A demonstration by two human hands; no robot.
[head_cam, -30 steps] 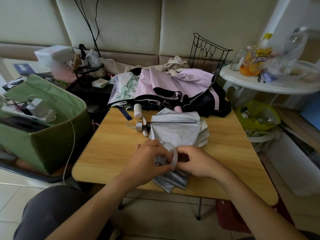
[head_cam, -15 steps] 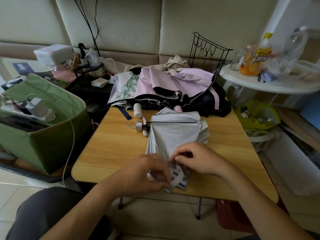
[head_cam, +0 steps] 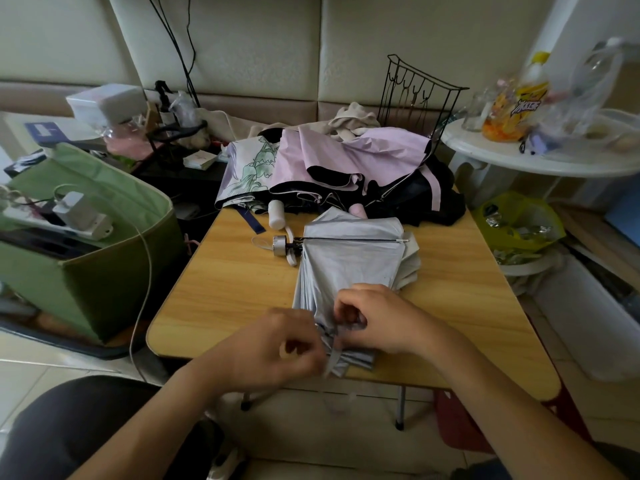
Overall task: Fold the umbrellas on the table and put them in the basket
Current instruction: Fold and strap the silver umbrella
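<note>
A silver-grey umbrella [head_cam: 349, 265] lies collapsed on the wooden table [head_cam: 228, 289], its handle end pointing left and its pleats gathered toward the near edge. My left hand [head_cam: 277, 348] pinches the umbrella's closing strap [head_cam: 331, 356] at the near end of the canopy. My right hand [head_cam: 377, 320] presses on the gathered fabric beside it and grips the folds. A pink and black umbrella [head_cam: 353, 161] and a floral print umbrella [head_cam: 249, 171] lie loosely heaped at the table's far edge. The green fabric basket [head_cam: 86, 271] stands on the floor to the left.
A white power adapter and cable [head_cam: 81, 216] rest on top of the basket. A black wire rack [head_cam: 415, 91] stands behind the umbrellas. A round white side table [head_cam: 540, 161] with bottles is on the right, a yellow-green bag [head_cam: 519, 223] below it.
Both hands slid along the grey umbrella toward the near table edge. The strap now hangs down from my left hand, and the fabric is gathered more tightly.
</note>
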